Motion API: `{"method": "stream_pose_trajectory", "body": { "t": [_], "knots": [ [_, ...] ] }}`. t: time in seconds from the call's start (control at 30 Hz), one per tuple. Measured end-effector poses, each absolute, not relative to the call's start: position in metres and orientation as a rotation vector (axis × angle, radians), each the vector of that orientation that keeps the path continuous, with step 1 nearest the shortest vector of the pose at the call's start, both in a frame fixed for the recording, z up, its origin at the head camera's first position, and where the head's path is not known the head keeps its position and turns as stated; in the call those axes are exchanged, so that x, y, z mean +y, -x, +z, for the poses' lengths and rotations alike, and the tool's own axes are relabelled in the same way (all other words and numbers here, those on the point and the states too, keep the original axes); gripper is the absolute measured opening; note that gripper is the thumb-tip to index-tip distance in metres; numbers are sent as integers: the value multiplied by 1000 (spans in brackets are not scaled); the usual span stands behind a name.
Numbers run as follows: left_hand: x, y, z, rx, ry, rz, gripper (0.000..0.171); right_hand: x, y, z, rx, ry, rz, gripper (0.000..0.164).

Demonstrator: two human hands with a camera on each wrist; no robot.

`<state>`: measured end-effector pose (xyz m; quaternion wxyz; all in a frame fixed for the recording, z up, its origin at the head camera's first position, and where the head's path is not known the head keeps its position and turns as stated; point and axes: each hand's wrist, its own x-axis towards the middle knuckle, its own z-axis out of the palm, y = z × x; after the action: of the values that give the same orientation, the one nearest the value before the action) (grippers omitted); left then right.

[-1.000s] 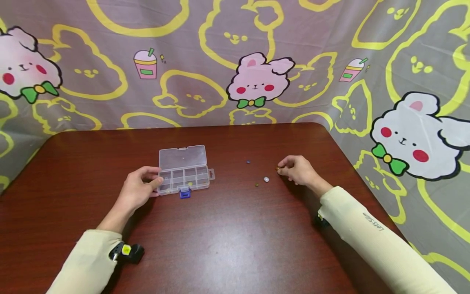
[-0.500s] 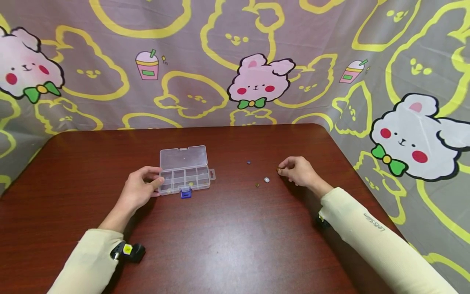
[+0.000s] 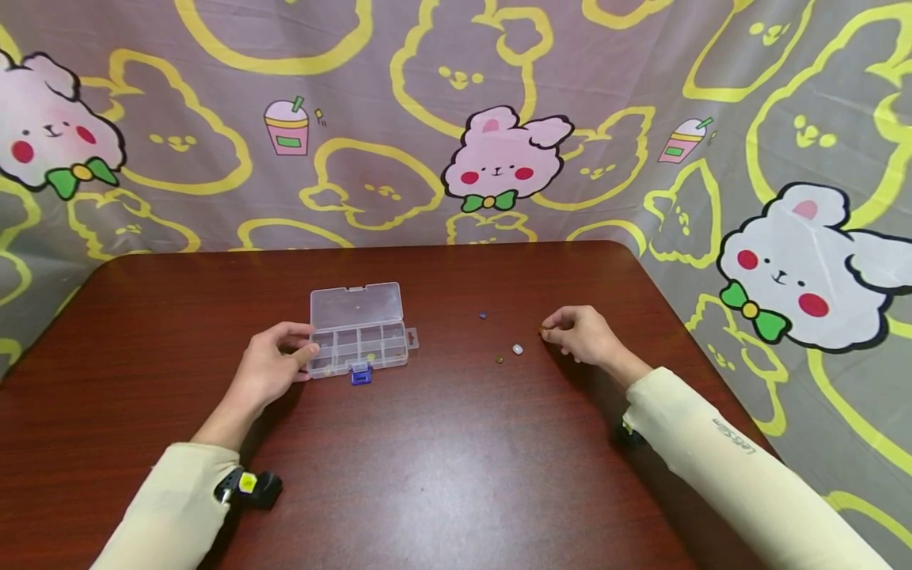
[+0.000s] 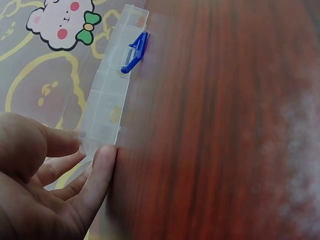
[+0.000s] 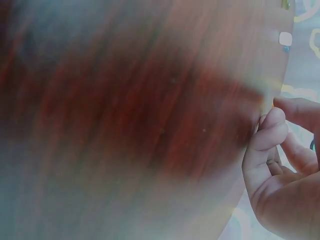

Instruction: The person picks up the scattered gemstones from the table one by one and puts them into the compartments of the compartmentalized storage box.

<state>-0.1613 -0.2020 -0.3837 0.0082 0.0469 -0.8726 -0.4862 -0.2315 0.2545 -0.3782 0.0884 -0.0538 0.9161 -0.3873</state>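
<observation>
I can't make out the brownish speck — too tiny, mostly hidden by the right hand — and the left hand partly covers the clear box at one end.

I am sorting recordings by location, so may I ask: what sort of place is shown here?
Probably an indoor tabletop recording spot. A reddish-brown table has a cartoon-printed cloth hanging behind it, and a black device is worn at the left wrist.
</observation>
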Motion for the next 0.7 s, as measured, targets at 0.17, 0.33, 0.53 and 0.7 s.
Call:
{"method": "stream_pose_trajectory", "body": {
  "t": [0.17, 0.33, 0.53, 0.7],
  "knots": [
    [-202, 162, -384, -2724, -144, -1522, 36, 254, 229, -377, 2741, 162, -1156, 15],
    [-204, 163, -385, -2710, -122, -1530, 34, 251, 224, -376, 2722, 170, -1171, 14],
    [-205, 163, -384, -2715, -119, -1528, 34, 246, 220, -376, 2719, 195, -1186, 14],
    [-204, 163, -384, -2720, -128, -1526, 34, 242, 216, -376, 2716, 206, -1201, 15]
  ]
}}
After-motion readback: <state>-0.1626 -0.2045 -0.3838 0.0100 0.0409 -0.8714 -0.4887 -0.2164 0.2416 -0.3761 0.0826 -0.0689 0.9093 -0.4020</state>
